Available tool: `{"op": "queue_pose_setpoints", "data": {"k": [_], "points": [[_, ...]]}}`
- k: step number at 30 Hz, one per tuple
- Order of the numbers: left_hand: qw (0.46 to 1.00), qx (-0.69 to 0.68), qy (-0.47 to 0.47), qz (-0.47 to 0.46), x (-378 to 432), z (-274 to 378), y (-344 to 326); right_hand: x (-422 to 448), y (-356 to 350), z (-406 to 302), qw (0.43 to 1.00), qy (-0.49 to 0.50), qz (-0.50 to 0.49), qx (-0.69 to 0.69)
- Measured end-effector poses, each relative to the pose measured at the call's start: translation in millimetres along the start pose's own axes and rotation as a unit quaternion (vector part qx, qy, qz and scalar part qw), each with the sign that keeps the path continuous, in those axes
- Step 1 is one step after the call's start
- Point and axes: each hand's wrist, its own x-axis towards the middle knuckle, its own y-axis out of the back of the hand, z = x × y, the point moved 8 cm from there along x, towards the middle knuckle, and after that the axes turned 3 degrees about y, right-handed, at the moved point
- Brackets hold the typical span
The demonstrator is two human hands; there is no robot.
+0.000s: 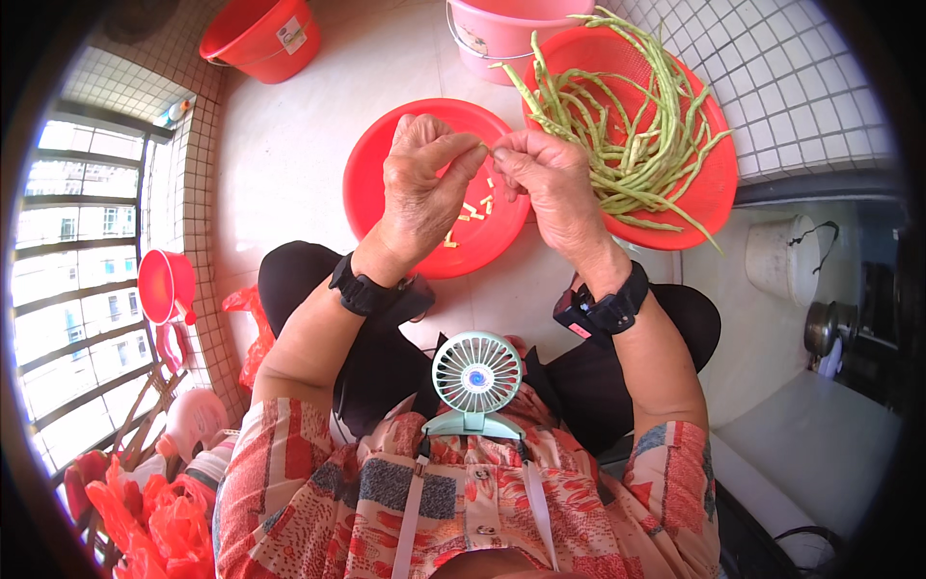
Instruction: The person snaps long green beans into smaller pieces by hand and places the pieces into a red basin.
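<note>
Both hands are raised over a red plastic basin (372,210), their fingertips almost meeting. My left hand (427,177) pinches a small pale-green piece, which looks like a bit of bean, between thumb and forefinger. The thumb and forefinger of my right hand (546,174) are pressed together at the same piece; how much they grip is hidden. Short cut bean pieces (470,211) lie scattered in the basin below. To the right, a red plastic colander (712,210) holds a heap of long green beans (651,159), some hanging over its rim.
A pink bucket (499,36) stands behind the colander, and a red bucket (268,43) at the far left. A red dipper (165,286) is by the tiled wall. Red plastic bags (163,521) lie lower left. A neck-hung fan (477,373) is at my chest. A white bucket (781,257) stands right.
</note>
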Motion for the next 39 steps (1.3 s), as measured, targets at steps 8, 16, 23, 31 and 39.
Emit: {"op": "queue_pose_setpoints", "data": {"k": [8,16,23,31,39], "points": [[0.931,-0.271,0.235,0.063,-6.6,-47.4,5.1,-16.7,-35.5,14.7,0.950,0.057,-0.200,-0.235],[0.959,0.225,0.153,-0.077,-4.0,-69.1,7.3,9.0,81.1,-57.6,0.861,0.205,0.133,-0.445],[0.934,0.283,0.175,-0.130,-12.0,-74.8,-2.3,38.5,161.8,-29.6,0.742,0.018,0.187,-0.643],[0.951,0.250,0.140,-0.117,-5.1,-52.2,-4.8,29.2,190.0,20.1,0.723,-0.170,0.097,-0.663],[0.961,0.171,0.178,-0.128,-4.2,-48.6,-6.1,-16.7,182.1,-110.3,0.859,0.281,0.393,-0.172]]}}
